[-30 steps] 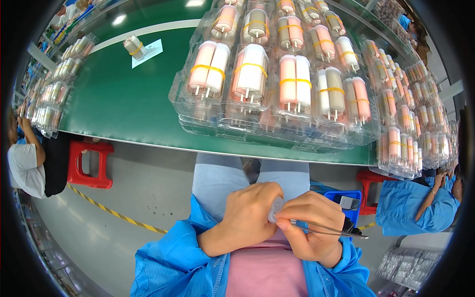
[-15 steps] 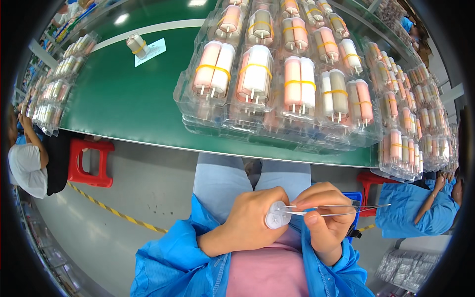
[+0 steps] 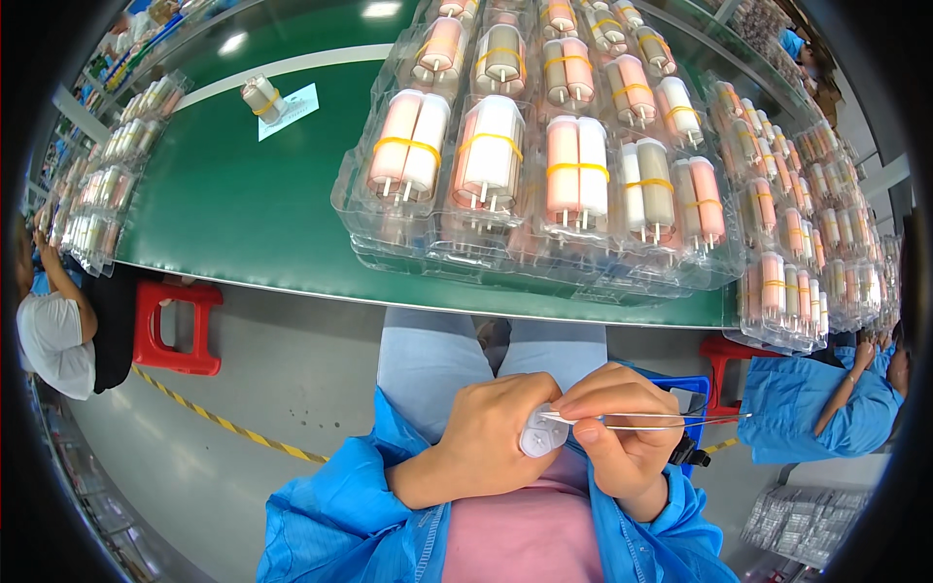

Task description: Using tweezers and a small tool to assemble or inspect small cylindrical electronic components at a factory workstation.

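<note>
Above my lap, my left hand (image 3: 496, 428) is wrapped round something mostly hidden in the fist. Only its pale, translucent, lobed end (image 3: 540, 434) shows, facing my right hand. My right hand (image 3: 627, 428) pinches a pair of thin metal tweezers (image 3: 671, 422) between thumb and fingers. The tweezers lie nearly level, their tips toward the lobed end. A small white piece (image 3: 555, 417) sits at the tips, against or just over the top of that end; I cannot tell whether it goes in.
Stacked clear plastic trays (image 3: 466, 233) of banded pink, white and grey tube bundles stand on the green table (image 3: 233, 204). One bundle (image 3: 260, 95) stands by a paper slip (image 3: 292, 110) at the far left. Red stools (image 3: 180, 325), a blue bin (image 3: 685, 389) and co-workers flank me.
My right hand has shifted left, bringing the tweezers' tips up to the top of the lobed end. My left hand keeps its hold. The whole view has shifted slightly.
</note>
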Available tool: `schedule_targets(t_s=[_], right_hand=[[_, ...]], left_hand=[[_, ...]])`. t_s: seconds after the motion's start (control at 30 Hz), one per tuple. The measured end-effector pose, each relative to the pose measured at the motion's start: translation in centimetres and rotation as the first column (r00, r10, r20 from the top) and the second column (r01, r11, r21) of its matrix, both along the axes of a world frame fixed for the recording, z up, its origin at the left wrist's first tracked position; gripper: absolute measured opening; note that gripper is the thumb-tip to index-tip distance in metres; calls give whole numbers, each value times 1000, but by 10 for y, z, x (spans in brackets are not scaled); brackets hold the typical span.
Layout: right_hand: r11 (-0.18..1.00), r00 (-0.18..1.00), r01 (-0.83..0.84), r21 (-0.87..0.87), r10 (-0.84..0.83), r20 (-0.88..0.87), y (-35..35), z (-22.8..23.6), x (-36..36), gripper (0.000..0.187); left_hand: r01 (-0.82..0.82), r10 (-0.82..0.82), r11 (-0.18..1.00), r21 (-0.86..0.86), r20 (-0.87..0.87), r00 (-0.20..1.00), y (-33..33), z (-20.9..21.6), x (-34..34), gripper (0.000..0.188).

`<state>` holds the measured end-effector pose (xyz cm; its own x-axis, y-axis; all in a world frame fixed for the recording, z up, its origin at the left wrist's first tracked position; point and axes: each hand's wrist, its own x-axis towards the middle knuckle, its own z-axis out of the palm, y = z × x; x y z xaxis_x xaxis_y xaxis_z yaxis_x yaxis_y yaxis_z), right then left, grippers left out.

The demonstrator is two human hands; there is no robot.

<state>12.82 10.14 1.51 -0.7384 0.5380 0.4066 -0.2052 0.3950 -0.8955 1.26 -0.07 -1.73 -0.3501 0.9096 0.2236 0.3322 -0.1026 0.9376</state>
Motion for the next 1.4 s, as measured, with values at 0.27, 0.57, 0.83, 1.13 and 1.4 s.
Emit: schedule_targets(t_s=[0.27,0.57,0.83,1.13,1.4], right_hand=[[1000,1000,13,-22,-14,-3,0,0,-1,13],[1000,999,-23,-17,23,-23,3,-2,-1,9],[999,999,-37,-30,37,-21,4,-4,1,9],[997,997,-66,-32,65,-29,5,-3,1,10],[997,996,-75,-12,74,-47,5,-4,0,11]], left_hand=[[9,-9,1000,-10,-4,1000,0,0,-1,19],[73,-72,997,-35,40,997,-1,2,-3,20],[103,-100,993,-53,62,993,-2,3,-3,20],[132,-121,989,-71,132,984,-3,5,-6,22],[133,-125,989,-70,110,986,-3,6,-7,22]])
